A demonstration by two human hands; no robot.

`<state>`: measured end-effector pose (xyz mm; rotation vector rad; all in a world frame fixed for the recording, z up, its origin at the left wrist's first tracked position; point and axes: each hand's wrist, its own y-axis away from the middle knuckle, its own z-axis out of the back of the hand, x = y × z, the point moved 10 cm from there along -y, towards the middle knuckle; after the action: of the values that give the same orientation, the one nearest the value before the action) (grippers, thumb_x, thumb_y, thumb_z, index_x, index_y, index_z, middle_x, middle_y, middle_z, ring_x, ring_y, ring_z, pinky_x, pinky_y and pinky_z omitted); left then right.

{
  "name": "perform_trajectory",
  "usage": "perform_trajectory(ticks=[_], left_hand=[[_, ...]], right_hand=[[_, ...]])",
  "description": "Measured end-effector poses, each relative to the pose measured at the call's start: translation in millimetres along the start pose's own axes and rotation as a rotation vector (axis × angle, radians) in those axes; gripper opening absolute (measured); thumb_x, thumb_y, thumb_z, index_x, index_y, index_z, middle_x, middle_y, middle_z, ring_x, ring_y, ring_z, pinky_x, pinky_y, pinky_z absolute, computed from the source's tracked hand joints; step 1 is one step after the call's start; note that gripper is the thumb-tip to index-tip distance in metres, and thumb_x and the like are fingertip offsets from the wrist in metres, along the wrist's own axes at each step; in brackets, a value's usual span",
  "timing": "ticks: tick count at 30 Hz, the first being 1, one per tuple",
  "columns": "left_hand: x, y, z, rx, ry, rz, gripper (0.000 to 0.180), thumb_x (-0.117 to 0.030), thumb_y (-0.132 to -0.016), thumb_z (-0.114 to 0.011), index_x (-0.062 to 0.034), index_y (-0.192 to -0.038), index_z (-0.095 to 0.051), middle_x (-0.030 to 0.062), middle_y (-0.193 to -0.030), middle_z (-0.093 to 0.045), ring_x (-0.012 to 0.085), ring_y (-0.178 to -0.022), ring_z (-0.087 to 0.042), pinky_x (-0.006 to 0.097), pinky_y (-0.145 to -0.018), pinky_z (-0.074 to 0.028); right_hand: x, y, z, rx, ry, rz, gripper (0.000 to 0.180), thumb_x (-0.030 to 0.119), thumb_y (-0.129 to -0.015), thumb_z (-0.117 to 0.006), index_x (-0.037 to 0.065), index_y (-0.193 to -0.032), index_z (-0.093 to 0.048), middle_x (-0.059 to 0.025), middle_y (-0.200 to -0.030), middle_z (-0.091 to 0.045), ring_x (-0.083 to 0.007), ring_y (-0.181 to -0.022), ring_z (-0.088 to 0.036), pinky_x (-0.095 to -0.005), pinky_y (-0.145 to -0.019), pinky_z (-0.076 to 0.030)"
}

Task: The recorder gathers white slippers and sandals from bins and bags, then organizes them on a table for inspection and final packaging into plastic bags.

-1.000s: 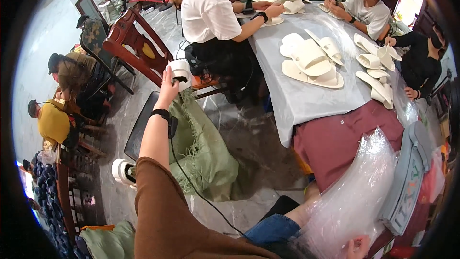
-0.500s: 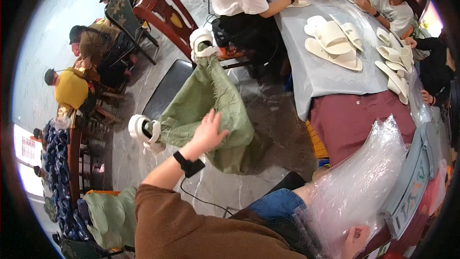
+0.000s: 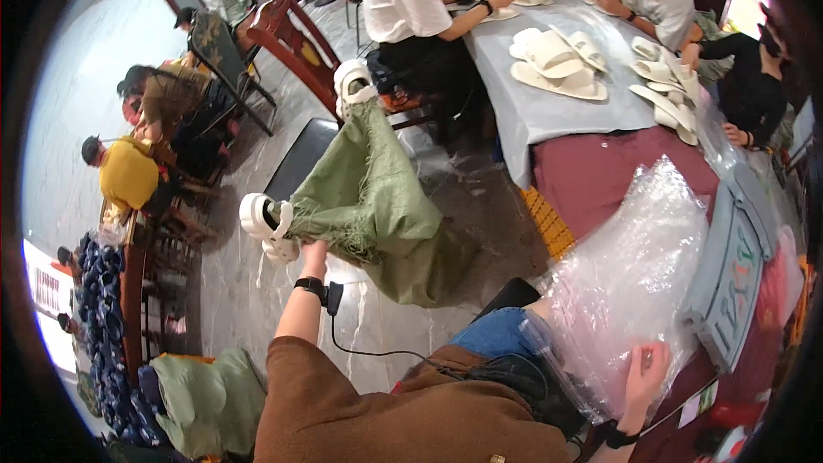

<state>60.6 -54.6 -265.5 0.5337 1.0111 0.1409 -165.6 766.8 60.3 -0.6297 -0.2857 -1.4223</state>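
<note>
A green woven sack (image 3: 390, 206) hangs with its frayed mouth spread. Two chunky white shoes (image 3: 353, 86) sit at corners of its rim, the nearer one (image 3: 267, 221) by my left hand. My left hand (image 3: 315, 252) is at the sack's rim beside that shoe; its fingers are hidden, so their hold cannot be made out. On the right, my right hand (image 3: 647, 371) rests over a pile of clear plastic bags (image 3: 630, 274), its fingers loosely curled and apart from the thumb, with nothing visible between them.
Cream slippers (image 3: 561, 64) lie on the grey-covered table (image 3: 514, 111), where several people work. A grey plastic panel (image 3: 729, 266) borders the bags. A dark chair seat (image 3: 300, 154) and red wooden chair (image 3: 296, 39) stand behind the sack. Another green sack (image 3: 210, 399) is lower left.
My left hand has moved left from in front of the sack to its rim by the nearer shoe. My right hand has come up further over the plastic bags. The view has shifted.
</note>
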Motion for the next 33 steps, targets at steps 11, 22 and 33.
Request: perform_trajectory(ticks=[11, 22, 33], left_hand=[[-66.5, -20.9, -13.8, -0.199, -1.194, -0.567, 0.043, -0.024, -0.091, -0.050, -0.0069, -0.130, -0.051, 0.0101, -0.134, -0.052, 0.0254, -0.125, -0.047, 0.035, -0.102, -0.038], [-33.9, 55.8, -36.0, 0.127, 0.218, -0.566, 0.031, -0.012, -0.081, -0.057, -0.0077, -0.110, -0.064, 0.0153, -0.120, -0.060, 0.0340, -0.109, -0.056, 0.043, -0.098, -0.039], [-7.8, 115.4, -19.3, 0.126, -0.283, -1.001, 0.027, -0.010, -0.079, -0.057, -0.0059, -0.104, -0.065, 0.0162, -0.112, -0.062, 0.0334, -0.104, -0.059, 0.043, -0.095, -0.042]], right_hand=[[-3.2, 5.2, 9.7, -0.088, -0.013, 0.021, 0.012, 0.006, -0.077, -0.063, 0.002, -0.080, -0.052, -0.0113, -0.087, -0.051, -0.0303, -0.088, -0.047, -0.0386, -0.080, -0.039], [-5.7, 2.8, 6.8, -0.098, -0.066, 0.007, 0.012, 0.005, -0.077, -0.064, 0.002, -0.079, -0.053, -0.0100, -0.086, -0.052, -0.0285, -0.087, -0.048, -0.0359, -0.078, -0.040], [-3.4, 4.0, 5.5, -0.093, -0.052, 0.054, 0.012, 0.007, -0.079, -0.063, 0.002, -0.080, -0.052, -0.0100, -0.086, -0.051, -0.0289, -0.086, -0.048, -0.0374, -0.079, -0.039]])
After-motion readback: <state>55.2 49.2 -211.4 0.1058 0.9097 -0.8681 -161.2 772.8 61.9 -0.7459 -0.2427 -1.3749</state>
